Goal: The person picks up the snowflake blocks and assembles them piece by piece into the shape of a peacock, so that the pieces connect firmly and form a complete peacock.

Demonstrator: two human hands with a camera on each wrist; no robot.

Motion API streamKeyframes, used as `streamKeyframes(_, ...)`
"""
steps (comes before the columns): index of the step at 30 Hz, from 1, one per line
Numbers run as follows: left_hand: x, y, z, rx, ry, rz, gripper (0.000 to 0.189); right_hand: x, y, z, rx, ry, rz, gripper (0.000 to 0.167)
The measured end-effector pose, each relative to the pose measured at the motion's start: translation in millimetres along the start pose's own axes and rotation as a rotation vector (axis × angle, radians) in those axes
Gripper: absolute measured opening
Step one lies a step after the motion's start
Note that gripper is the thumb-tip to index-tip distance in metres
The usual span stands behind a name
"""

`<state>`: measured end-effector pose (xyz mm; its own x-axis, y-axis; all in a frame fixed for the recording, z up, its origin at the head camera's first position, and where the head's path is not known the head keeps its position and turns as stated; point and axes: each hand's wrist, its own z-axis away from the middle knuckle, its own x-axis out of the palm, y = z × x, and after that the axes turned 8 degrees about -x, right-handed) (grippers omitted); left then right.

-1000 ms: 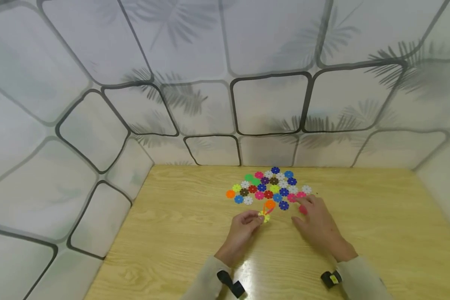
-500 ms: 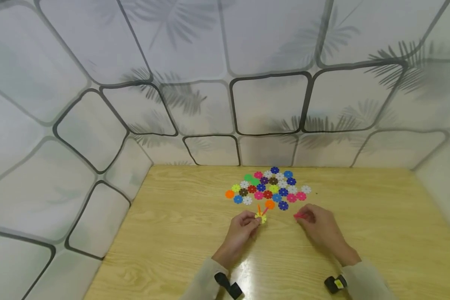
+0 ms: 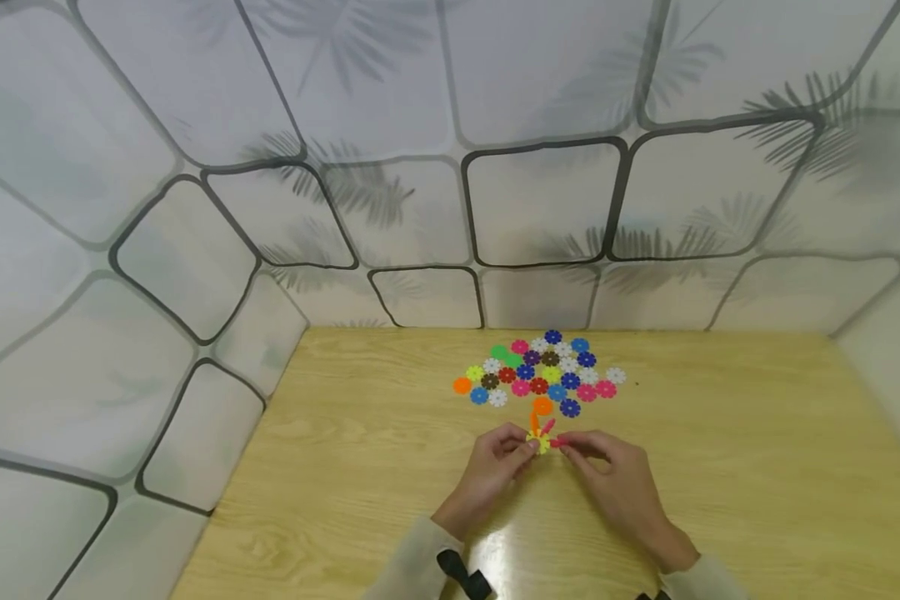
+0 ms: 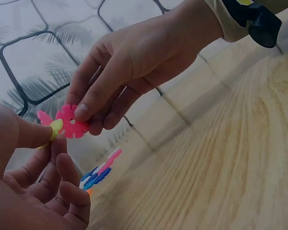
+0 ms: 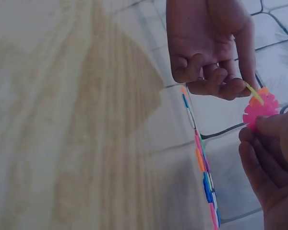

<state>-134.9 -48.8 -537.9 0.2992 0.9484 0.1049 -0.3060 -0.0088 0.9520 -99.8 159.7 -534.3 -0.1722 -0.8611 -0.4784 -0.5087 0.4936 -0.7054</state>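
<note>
My left hand (image 3: pixel 506 454) pinches a small cluster of joined snowflake discs (image 3: pixel 540 432), a yellow disc (image 4: pixel 55 128) with orange and pink ones stuck in it. My right hand (image 3: pixel 588 454) pinches a pink snowflake disc (image 4: pixel 71 121) and holds it against the yellow disc's edge. In the right wrist view the pink disc (image 5: pixel 260 109) sits at my fingertips beside the left hand (image 5: pixel 211 52). Both hands hover just above the wooden table (image 3: pixel 345 467).
Several loose flat discs in many colours (image 3: pixel 543 372) lie spread on the table just beyond the hands. Patterned padded walls (image 3: pixel 450 167) close the table in at the back and both sides.
My right hand picked a pink disc from the spread, lifted it, and moved left until it met the cluster held in my left hand. The left hand barely moved.
</note>
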Motion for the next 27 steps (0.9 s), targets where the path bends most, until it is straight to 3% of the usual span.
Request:
streamKeyframes(4,0.3,-0.8,0.8,0.02,0.002,-0.044,0.021,-0.1,0.9,2.0,-0.117,0.023,0.05,0.024)
streamKeyframes(11,-1.2,1.9,1.8,0.095,0.0,-0.206,0.015,-4.2,1.8,-2.1,-0.311,-0.003,0.187,0.037)
streamKeyframes(14,-2.3,1.9,-0.1,0.124,-0.008,-0.228,0.016,-3.7,2.7,-6.8,-0.409,-0.021,0.223,0.037)
streamKeyframes(17,-4.2,-1.5,-2.8,0.098,-0.008,-0.192,0.016,-2.0,3.2,-11.8,-0.47,-0.049,0.23,0.035)
streamKeyframes(21,-6.3,-6.8,-6.5,0.015,0.019,-0.08,0.017,-0.7,3.0,-20.0,-0.371,-0.091,0.209,0.029)
streamKeyframes(24,-5.7,-9.4,-9.5,-0.006,0.072,-0.04,0.02,-0.6,6.2,-28.0,-0.188,-0.157,0.217,0.033)
streamKeyframes(27,-3.1,-12.0,-12.0,-0.012,0.128,-0.018,0.022,-1.6,15.3,-34.4,-0.037,-0.284,0.326,0.049)
